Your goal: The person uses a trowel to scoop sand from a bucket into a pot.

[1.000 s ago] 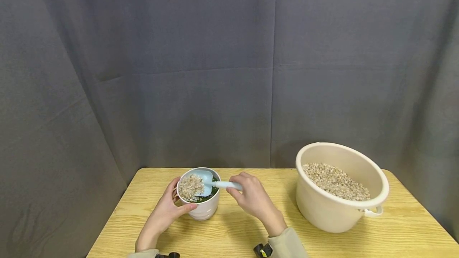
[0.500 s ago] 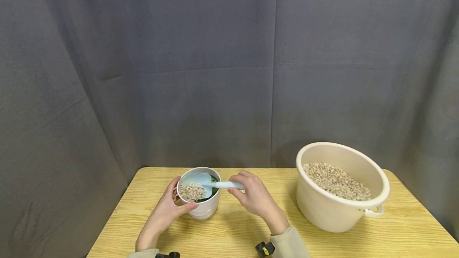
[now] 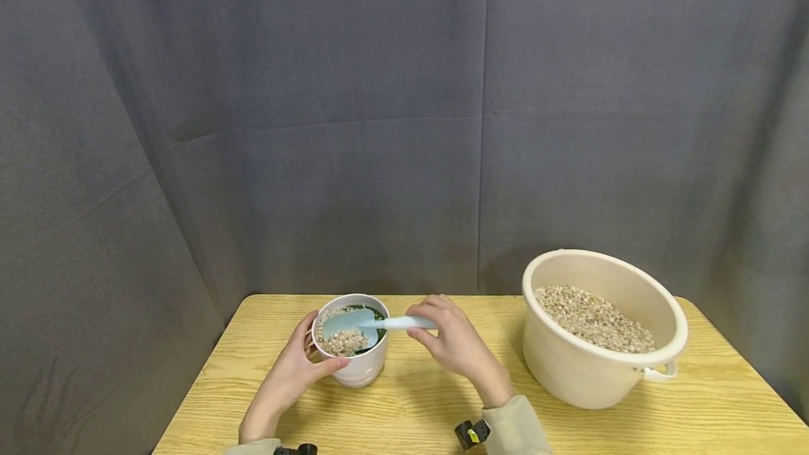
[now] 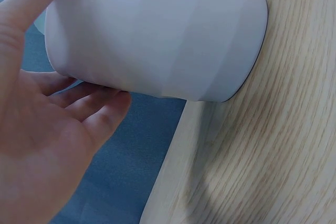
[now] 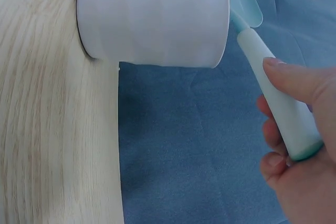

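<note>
- So my left grip (image 3: 297, 369) is wrapped partway round the white pot (image 3: 362, 373); thumb by the near rim, other fingers against the left side, spread about as wide as the pot; I'd guess that's to stop it sliding or tipping
- The pot stands upright on the left part of the wooden surface (image 3: 237, 353); the wrist views show its base down on the wood
- My right grip (image 3: 456, 344) is closed round the handle of a pale blue scoop (image 3: 346, 320), thumb on one side and fingers curled round the other; probably the easy way to control the blade's tilt
- The blade sits at the pot's mouth, with beige grains (image 3: 344, 343) on and around it; there's dark green stuff (image 3: 379, 315) towards the right inside, can't tell what; the neck crosses the right rim, can't tell if it touches
- Cream bucket (image 3: 571, 376) over on the right, more grains inside; seems a handy spot for my right side
- Brands and labels: none I can read on pot, scoop or bucket; the black wrist strap (image 3: 468, 434) on my right has a yellow mark, too small to make out
</note>
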The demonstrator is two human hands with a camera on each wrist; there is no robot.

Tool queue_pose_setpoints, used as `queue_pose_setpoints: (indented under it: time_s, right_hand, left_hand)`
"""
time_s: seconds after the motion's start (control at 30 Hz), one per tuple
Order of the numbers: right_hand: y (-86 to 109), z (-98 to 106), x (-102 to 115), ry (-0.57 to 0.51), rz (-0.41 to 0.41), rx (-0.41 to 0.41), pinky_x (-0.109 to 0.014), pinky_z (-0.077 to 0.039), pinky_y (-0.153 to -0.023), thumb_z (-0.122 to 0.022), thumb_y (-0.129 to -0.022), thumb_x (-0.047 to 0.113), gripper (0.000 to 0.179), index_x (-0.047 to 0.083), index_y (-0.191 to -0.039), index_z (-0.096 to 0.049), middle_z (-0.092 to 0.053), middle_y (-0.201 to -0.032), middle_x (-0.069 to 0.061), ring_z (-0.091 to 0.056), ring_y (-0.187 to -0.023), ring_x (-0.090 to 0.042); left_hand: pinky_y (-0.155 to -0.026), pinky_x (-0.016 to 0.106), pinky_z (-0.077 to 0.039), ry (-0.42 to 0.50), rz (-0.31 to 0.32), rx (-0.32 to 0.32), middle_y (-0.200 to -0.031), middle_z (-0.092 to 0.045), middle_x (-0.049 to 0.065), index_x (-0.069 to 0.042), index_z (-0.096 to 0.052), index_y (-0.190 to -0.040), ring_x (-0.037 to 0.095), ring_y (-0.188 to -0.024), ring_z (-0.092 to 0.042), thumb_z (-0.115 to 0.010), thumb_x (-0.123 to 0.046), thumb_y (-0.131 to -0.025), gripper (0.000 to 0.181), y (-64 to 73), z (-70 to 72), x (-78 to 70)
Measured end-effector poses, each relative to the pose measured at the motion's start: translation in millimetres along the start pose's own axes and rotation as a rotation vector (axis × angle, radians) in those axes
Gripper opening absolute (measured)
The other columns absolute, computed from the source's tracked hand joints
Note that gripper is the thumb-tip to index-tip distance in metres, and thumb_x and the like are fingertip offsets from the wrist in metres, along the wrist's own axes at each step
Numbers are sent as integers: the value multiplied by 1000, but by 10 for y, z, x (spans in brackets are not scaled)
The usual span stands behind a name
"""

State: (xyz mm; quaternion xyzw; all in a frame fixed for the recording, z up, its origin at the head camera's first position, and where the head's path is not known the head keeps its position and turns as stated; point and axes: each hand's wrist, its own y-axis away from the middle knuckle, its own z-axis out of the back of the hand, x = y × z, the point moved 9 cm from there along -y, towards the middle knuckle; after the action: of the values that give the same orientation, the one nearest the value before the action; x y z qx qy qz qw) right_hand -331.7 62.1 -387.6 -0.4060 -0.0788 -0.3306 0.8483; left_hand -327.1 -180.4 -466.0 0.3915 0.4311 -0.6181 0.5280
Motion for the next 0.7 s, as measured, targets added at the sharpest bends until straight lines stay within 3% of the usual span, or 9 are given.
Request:
queue_pose_setpoints:
  time_s: [0.37, 0.7]
  right_hand:
    - [3, 112, -32, -32, 37, -33, -29, -46, -73, -82, -78, 7, 24, 12, -100, -73, -64, -98, 9, -50, -89, -11]
    - [4, 218, 0, 12, 86, -95, -29, -47, -73, -84, -76, 4, 28, 12, -100, -72, -65, -99, 8, -51, -90, -13]
  left_hand:
    - [-111, 50, -34, -16, 6, 3, -148, -37, 22, -4, -23, -151, 39, -133, -40, -87, -22, -75, 101, -6, 3, -11]
    - [-110, 51, -34, 0, 0, 12, -149, -38, 21, -6, -24, -151, 39, -134, -40, -87, -22, -75, 100, -2, 1, -22]
